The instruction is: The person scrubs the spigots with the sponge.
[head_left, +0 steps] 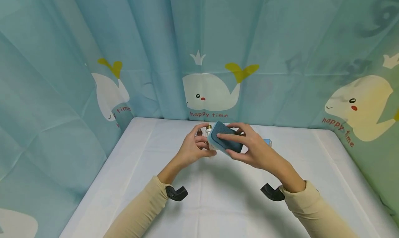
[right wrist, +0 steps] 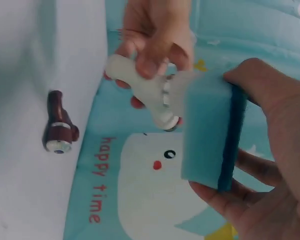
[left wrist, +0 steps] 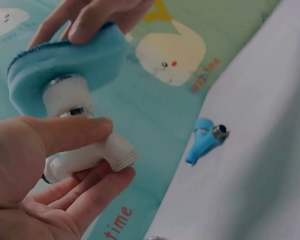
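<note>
My left hand (head_left: 194, 145) grips a white plastic tap (left wrist: 69, 97) between thumb and fingers, above the table. The tap's threaded spout end (left wrist: 124, 156) pokes out past the fingertips in the left wrist view. From the other side my right hand (head_left: 257, 147) holds a two-layer sponge (head_left: 227, 138), light blue foam with a dark blue scouring layer. In the right wrist view the sponge's foam face (right wrist: 205, 130) meets the wide white end of the tap. The dark layer faces my right palm.
A blue tap (left wrist: 206, 142) with a metal end lies on the white table (head_left: 311, 182) to the right. On the left lies a dark brown tap (right wrist: 59, 125) with a silvery end. A whale-print curtain (head_left: 212, 92) hangs close behind the table's back edge.
</note>
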Action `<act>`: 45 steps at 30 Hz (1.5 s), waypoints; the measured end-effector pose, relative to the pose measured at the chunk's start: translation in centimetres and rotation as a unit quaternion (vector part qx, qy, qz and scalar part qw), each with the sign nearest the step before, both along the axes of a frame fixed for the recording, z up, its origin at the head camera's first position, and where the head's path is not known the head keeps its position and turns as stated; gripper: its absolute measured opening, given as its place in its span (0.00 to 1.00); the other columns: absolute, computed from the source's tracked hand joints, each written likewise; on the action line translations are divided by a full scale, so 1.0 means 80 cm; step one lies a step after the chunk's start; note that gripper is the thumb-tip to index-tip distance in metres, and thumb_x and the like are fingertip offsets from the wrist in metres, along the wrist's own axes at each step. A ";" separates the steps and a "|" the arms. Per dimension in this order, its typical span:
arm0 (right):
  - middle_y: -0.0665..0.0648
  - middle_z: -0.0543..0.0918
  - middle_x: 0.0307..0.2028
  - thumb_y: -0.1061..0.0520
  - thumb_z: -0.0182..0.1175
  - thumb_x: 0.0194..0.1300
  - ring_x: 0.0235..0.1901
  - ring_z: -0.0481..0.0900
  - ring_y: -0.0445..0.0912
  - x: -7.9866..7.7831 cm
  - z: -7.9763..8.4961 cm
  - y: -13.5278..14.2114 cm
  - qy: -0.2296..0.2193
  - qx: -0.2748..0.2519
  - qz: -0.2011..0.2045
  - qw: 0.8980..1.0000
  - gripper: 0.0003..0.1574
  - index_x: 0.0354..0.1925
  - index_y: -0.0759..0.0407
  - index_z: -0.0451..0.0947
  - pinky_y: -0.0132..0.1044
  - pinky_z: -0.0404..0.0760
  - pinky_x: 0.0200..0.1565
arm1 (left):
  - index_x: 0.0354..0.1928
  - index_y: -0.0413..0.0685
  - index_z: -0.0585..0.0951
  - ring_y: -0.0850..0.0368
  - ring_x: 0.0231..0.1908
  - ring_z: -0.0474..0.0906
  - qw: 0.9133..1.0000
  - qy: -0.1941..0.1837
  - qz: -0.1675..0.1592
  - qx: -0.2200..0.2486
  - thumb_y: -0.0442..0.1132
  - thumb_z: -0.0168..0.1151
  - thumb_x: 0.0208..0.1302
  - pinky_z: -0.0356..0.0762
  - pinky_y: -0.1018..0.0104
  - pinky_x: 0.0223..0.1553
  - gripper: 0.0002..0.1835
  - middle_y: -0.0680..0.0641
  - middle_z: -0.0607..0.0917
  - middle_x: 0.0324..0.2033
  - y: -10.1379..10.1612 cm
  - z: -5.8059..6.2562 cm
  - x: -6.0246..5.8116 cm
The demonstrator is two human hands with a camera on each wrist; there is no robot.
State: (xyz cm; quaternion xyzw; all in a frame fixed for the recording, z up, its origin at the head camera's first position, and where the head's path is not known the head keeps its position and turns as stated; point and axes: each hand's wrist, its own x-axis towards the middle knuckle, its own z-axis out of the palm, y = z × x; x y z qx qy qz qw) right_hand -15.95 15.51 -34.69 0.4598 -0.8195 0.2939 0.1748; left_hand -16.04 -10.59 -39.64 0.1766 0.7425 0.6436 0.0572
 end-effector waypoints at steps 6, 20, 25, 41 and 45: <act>0.65 0.75 0.62 0.59 0.75 0.60 0.53 0.78 0.56 0.003 -0.013 0.001 -0.019 -0.017 -0.038 0.999 0.32 0.63 0.49 0.83 0.40 0.83 0.35 | 0.76 0.54 0.62 0.53 0.33 0.87 0.999 0.023 0.009 -0.040 0.26 0.79 0.50 0.81 0.49 0.47 0.53 0.40 0.89 0.41 -0.003 -0.005 0.001; 0.63 0.76 0.62 0.60 0.76 0.59 0.51 0.82 0.52 0.015 -0.039 0.002 -0.031 -0.071 -0.042 0.996 0.35 0.65 0.49 0.81 0.38 0.85 0.35 | 0.77 0.55 0.61 0.58 0.35 0.88 0.997 -0.057 -0.009 0.045 0.21 0.75 0.53 0.84 0.65 0.40 0.52 0.34 0.87 0.47 -0.004 -0.010 -0.002; 0.62 0.76 0.62 0.62 0.77 0.57 0.51 0.84 0.53 0.012 -0.043 0.015 -0.042 -0.086 -0.080 0.992 0.35 0.63 0.50 0.82 0.47 0.88 0.39 | 0.78 0.57 0.61 0.55 0.38 0.86 0.997 -0.049 -0.041 0.046 0.21 0.72 0.57 0.85 0.63 0.42 0.50 0.36 0.87 0.46 -0.005 -0.013 -0.003; 0.59 0.76 0.63 0.60 0.75 0.61 0.54 0.81 0.53 0.017 -0.063 0.040 -0.085 -0.091 -0.113 0.986 0.34 0.64 0.47 0.81 0.47 0.86 0.43 | 0.73 0.31 0.67 0.34 0.64 0.75 0.994 -0.063 -0.030 0.086 0.25 0.63 0.70 0.85 0.57 0.50 0.31 0.43 0.62 0.77 -0.012 -0.020 0.000; 0.60 0.77 0.62 0.60 0.75 0.60 0.54 0.81 0.55 0.018 -0.067 0.043 -0.088 -0.089 -0.110 0.986 0.34 0.64 0.48 0.81 0.43 0.87 0.42 | 0.75 0.33 0.61 0.36 0.64 0.75 0.979 -0.119 -0.063 0.150 0.25 0.58 0.73 0.84 0.51 0.54 0.31 0.29 0.73 0.67 -0.013 -0.019 -0.001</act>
